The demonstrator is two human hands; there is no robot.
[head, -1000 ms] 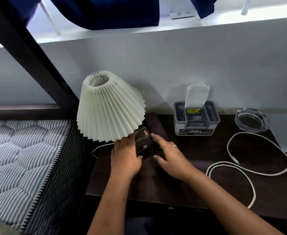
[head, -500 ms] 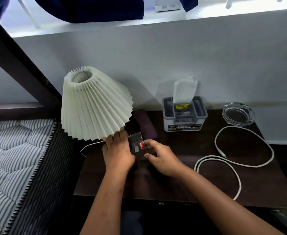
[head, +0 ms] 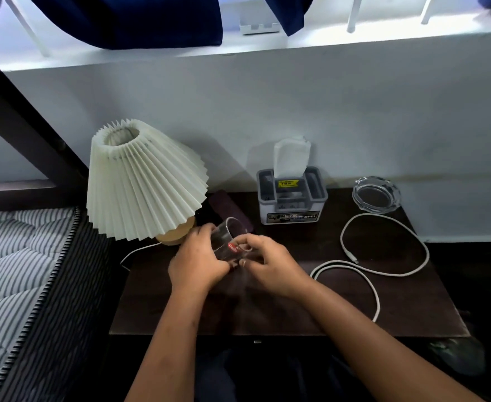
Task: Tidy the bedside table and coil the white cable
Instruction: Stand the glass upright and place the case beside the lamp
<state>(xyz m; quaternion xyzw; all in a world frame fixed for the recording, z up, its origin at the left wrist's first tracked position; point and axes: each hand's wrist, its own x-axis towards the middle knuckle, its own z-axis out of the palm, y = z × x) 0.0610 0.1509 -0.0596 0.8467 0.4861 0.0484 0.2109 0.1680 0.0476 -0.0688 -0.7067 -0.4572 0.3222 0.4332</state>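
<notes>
Clear glass now lifted and tilted between left hand and right hand, nearer table's front.

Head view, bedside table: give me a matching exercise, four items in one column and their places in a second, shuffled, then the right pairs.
Items:
1. clear glass
2. white cable
3. glass ashtray
4. tissue box

Places:
A. far right corner of the table, by the wall
B. against the wall, between the lamp and the ashtray
C. held tilted between the left hand and the right hand
D. lying in loose loops on the right half of the table

Pairs: 1-C, 2-D, 3-A, 4-B
</notes>
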